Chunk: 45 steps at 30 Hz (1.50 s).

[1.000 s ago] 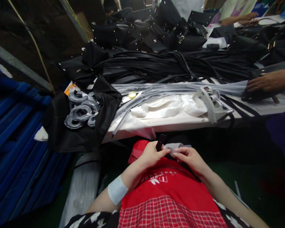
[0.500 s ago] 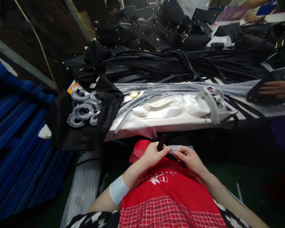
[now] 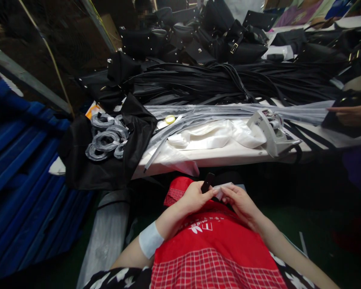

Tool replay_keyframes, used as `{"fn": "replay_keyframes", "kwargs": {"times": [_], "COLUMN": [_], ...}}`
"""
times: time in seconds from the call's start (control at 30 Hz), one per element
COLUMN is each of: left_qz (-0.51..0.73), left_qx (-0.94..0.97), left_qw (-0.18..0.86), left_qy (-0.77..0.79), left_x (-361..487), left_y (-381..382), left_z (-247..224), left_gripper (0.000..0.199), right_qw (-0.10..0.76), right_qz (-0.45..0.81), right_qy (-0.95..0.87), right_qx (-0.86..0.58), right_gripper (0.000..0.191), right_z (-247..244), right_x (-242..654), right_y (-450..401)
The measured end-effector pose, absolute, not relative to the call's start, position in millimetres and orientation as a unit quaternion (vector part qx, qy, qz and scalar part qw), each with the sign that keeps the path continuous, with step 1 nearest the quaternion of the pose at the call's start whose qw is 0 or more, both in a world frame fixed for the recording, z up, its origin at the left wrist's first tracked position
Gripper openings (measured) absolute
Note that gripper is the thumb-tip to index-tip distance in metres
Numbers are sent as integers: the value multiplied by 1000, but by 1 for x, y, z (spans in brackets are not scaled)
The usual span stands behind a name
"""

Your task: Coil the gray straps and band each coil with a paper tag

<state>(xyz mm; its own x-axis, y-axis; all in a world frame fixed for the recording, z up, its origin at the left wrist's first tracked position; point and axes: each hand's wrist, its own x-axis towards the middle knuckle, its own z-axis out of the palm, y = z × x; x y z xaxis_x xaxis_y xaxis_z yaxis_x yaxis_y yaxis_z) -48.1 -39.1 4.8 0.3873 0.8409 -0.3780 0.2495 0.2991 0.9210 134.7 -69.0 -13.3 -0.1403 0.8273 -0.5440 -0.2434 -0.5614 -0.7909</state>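
Above the red apron [image 3: 222, 237], both hands are close together. My left hand [image 3: 195, 197] is closed around a black strap [image 3: 207, 182], whose dark end sticks up past the thumb; the rest of it is hidden. Between the two hands is a thin white strip [image 3: 222, 190], like paper or film. The thumb and fingers of my right hand [image 3: 240, 202] pinch this strip, and my left fingertips touch its near end.
The white table [image 3: 198, 161] ahead carries wrapped coils [image 3: 106, 141], white film [image 3: 210, 136], a grey-white tool [image 3: 267, 132], long black straps [image 3: 180, 86] and black bags [image 3: 216, 24]. At right, another person's hand [image 3: 356, 116] holds a black piece. Blue slats [image 3: 24, 168] stand left.
The white strip has turned to a steeper angle between my fingers, and the black strap end has tilted slightly right. The other person's hand and black piece have shifted at the right.
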Motion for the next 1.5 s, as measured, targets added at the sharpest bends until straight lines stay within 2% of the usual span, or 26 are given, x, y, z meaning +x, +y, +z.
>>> {"fn": "replay_keyframes", "kwargs": {"times": [0.13,0.3,0.53,0.7,0.83,0.93,1.03,1.2,1.27,1.4,1.5], "left_qz": [272,278,215,217,256,270,258,122,58,0,-10], "left_qx": [548,496,550,575,638,659,655,707,693,608,589], "left_qw": [628,701,707,670,563,493,492,556,600,712,736], "left_qy": [481,431,389,416,459,499,512,421,395,351,334], "left_x": [-48,-49,-41,-40,-36,-29,-30,-57,-66,-63,-45], "left_y": [-37,-39,-46,-45,-44,-43,-41,-32,-30,-26,-21], "left_z": [3,6,13,11,8,8,10,8,5,3,8], "left_gripper": [41,52,40,31,23,16,7,25,38,54,57], "right_qw": [417,476,515,495,446,402,432,627,674,676,647], "right_qz": [641,572,551,528,512,554,582,449,405,410,447], "right_qy": [-279,-246,-254,-294,-344,-377,-352,-227,-180,-155,-158], "right_qx": [-581,-621,-605,-624,-648,-624,-593,-595,-590,-593,-597], "right_gripper": [43,50,43,43,38,36,36,34,34,36,38], "right_z": [-16,-9,1,1,2,1,1,5,7,4,-1], "right_x": [137,144,146,146,142,131,125,170,199,230,221], "right_y": [-67,-57,-47,-49,-54,-57,-55,-34,-25,-23,-32]}}
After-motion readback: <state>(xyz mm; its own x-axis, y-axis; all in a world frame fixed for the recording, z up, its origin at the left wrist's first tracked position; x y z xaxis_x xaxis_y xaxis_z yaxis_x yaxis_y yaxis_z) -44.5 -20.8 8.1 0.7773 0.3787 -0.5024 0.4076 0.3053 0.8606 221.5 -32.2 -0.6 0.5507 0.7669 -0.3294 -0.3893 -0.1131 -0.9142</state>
